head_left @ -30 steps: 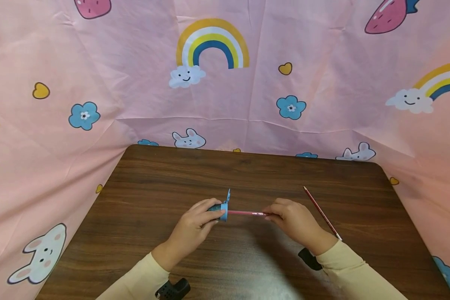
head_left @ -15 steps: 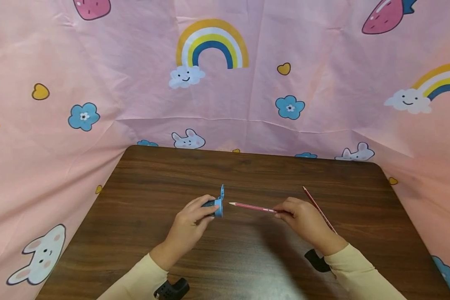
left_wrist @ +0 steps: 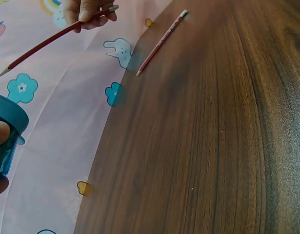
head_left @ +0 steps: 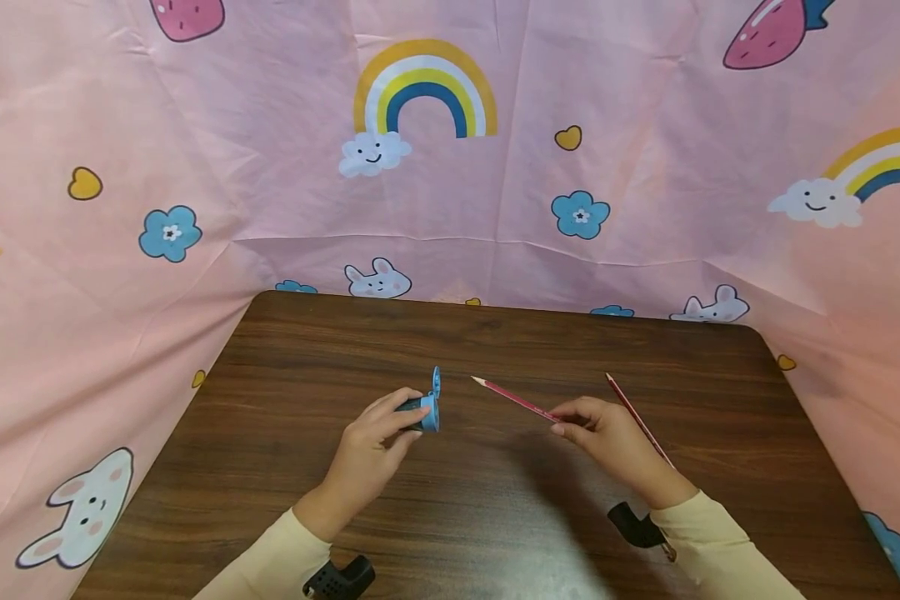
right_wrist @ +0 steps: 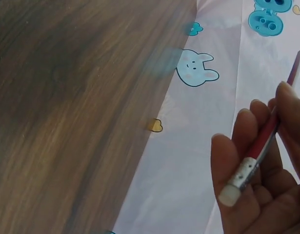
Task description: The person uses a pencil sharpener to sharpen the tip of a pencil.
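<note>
My left hand grips a blue pencil sharpener with a clear dark container, held on its side above the table. Its flip lid stands up, and the right wrist view shows holes in the sharpener's blue end. In my right hand, thumb and fingers pinch a red pencil near its eraser end. The sharpened tip points up and left toward the sharpener, apart from it. A white eraser in a silver ferrule shows in the right wrist view.
Another red pencil lies on the dark wooden table, behind the right wrist. A pink cloth with cartoon prints hangs round the table's back and sides. A black wrist camera sits below the left sleeve.
The pencil has come out of the sharpener and its tip has swung upward. My right hand has moved right, and my left hand with the sharpener slightly left.
</note>
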A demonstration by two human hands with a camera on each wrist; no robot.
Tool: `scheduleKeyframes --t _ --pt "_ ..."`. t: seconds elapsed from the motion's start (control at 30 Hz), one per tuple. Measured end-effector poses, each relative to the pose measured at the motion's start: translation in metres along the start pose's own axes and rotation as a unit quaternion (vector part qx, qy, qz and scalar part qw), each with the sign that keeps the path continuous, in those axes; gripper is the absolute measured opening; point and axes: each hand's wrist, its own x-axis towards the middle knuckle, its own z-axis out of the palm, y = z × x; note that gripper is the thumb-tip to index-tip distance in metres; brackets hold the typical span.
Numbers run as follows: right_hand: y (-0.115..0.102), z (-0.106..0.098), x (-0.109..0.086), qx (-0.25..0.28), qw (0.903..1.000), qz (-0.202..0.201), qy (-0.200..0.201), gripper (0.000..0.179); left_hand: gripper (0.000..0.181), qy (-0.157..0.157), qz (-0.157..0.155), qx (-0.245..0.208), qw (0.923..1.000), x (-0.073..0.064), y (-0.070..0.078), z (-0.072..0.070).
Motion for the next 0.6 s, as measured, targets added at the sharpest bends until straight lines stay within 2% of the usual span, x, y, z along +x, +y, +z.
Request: scheduleKeyframes --t 0.23,0.6 --pt "0.010 -0.002 0.002 0.042 0.9958 0.082 -0.007 0.017 0.039 0.004 -0.002 -0.005 1.0000 0.000 -0.001 0.001" --pt "0.018 -0.005 0.003 0.076 0.9866 0.144 -0.004 0.020 0.040 0.007 0.015 0.012 0.9998 0.000 -0.005 0.001"
